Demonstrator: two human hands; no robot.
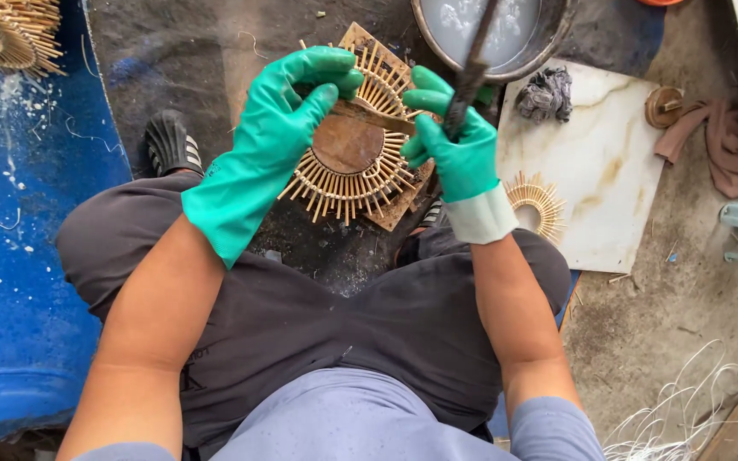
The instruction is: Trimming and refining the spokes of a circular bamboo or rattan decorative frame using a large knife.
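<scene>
The left hand (288, 111), in a green glove, curls its fingers over the top edge of a sunburst frame (354, 166), thumb and fingertips clamped on the rim of thin bamboo sticks that fan out around a round brown disc. The right hand (454, 141), also gloved in green, is clenched around a dark brush handle (471, 72) that slants up toward a metal bowl (548, 47) of whitish liquid. The frame is held in the air above the person's knees, over a square board (399, 201) lying on the dark floor (172, 51) between the feet.

Judging by the grips, the step in hand looks like coating or cleaning the frame with the brush; the brush end is hidden behind the right hand, so contact cannot be told. The next stroke would call for a steady left grip while the right works along the sticks.

Outward, a marble slab (608, 145) lies by the right knee with a smaller sunburst (535, 205) at its near edge and a grey rag (546, 94) at its far corner. A blue drum (19, 256) stands on the left.
</scene>
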